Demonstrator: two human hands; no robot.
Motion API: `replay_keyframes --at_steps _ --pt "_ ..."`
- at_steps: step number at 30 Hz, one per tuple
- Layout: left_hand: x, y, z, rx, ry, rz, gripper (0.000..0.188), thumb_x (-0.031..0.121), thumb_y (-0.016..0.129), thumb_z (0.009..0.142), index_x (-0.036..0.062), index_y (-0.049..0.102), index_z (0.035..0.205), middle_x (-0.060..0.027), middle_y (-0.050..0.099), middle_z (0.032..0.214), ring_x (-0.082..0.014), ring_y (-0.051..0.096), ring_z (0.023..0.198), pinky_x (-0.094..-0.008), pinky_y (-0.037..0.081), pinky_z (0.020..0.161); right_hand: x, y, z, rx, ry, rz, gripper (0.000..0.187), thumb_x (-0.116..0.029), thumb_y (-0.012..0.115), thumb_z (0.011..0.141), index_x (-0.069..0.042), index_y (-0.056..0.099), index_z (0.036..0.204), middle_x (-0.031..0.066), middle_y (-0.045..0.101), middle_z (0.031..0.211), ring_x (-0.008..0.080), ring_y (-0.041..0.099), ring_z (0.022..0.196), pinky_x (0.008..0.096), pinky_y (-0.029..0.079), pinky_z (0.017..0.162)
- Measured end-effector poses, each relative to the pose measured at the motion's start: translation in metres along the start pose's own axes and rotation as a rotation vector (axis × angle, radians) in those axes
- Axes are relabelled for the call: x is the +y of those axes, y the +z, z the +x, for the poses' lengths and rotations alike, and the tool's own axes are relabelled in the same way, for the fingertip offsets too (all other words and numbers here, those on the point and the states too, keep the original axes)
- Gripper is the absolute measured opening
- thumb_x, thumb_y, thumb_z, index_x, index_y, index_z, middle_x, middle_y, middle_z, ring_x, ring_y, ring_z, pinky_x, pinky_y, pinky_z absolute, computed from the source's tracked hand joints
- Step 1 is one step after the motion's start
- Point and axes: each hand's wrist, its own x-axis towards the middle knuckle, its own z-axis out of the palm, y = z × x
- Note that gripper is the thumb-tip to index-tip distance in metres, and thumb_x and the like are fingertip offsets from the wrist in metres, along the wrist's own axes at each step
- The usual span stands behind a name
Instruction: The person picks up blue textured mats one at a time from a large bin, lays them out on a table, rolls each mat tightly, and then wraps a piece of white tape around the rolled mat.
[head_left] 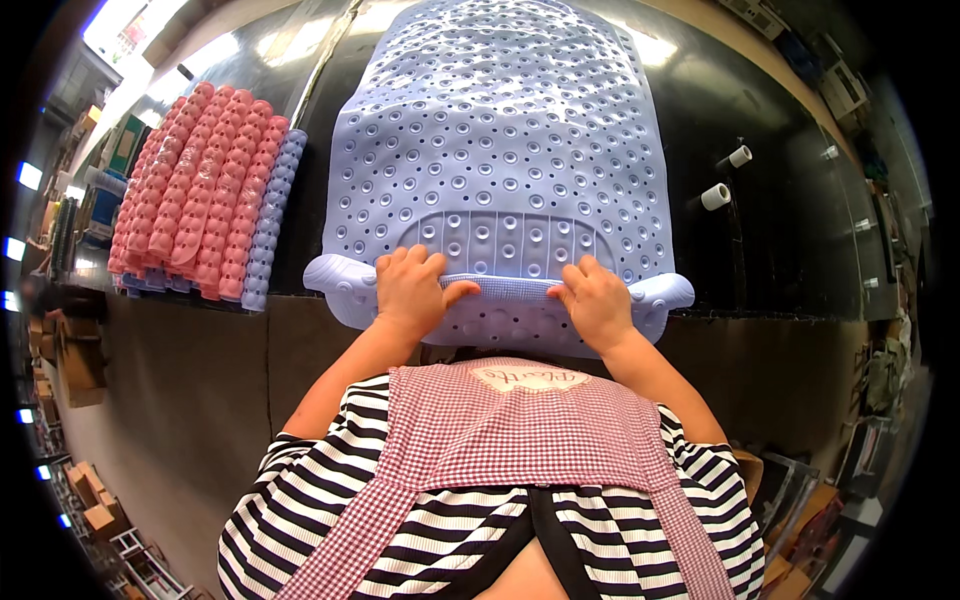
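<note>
We stand at a black table, and along it we have a pale blue mat, most of it lying beyond our grip, its near end curled up at the table's edge. To our left sit bumpy pink rolls, a blue roll beside them. Our left hand and right hand are closed on that curl, apart, thumbs pointing inward; it juts out past both. To our right we see two white cylinders.

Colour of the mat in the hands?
The mat is light periwinkle blue; it shows best in the head view.
</note>
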Motion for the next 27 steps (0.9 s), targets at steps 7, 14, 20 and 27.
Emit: replay_keyframes --at_steps 7,14,20,27 --pt "-0.006 0.0 0.02 -0.221 -0.113 -0.005 0.063 0.07 0.068 0.077 0.0071 0.064 0.07 -0.0103 0.063 0.078 -0.0346 0.061 0.08 -0.0471 0.047 0.072 0.004 0.01 0.005 0.201 0.14 -0.018 0.05 -0.052 0.08 0.076 -0.006 0.063 0.084 0.0108 0.06 0.088 0.0334 0.064 0.076 0.0432 0.051 0.064" --pt "-0.031 -0.006 -0.019 -0.175 0.06 -0.222 0.048 0.055 0.068 0.087 0.0068 0.067 0.086 -0.0097 0.066 0.085 -0.0333 0.063 0.088 -0.0453 0.047 0.081 0.012 -0.001 0.007 0.081 0.154 -0.132 0.073 -0.075 0.07 0.071 -0.003 0.059 0.077 0.0113 0.06 0.083 0.0351 0.063 0.07 0.0463 0.051 0.062" --pt "-0.03 -0.02 -0.019 -0.03 -0.012 -0.038 0.048 0.055 0.068 0.087 0.0075 0.066 0.081 -0.0077 0.064 0.085 -0.0316 0.06 0.09 -0.0443 0.044 0.084 0.005 -0.008 0.005 0.061 0.17 -0.151 0.068 -0.071 0.073 0.072 -0.004 0.067 0.081 0.0104 0.061 0.084 0.0326 0.065 0.073 0.0443 0.052 0.066" --pt "-0.03 -0.005 -0.012 -0.181 -0.246 0.046 0.057 0.062 0.065 0.086 0.0074 0.064 0.073 -0.0105 0.064 0.073 -0.0339 0.063 0.075 -0.0474 0.047 0.068 0.005 -0.006 0.001 0.005 0.318 -0.031 0.069 -0.071 0.074 0.071 -0.004 0.065 0.087 0.0108 0.061 0.086 0.0333 0.064 0.075 0.0439 0.052 0.067"
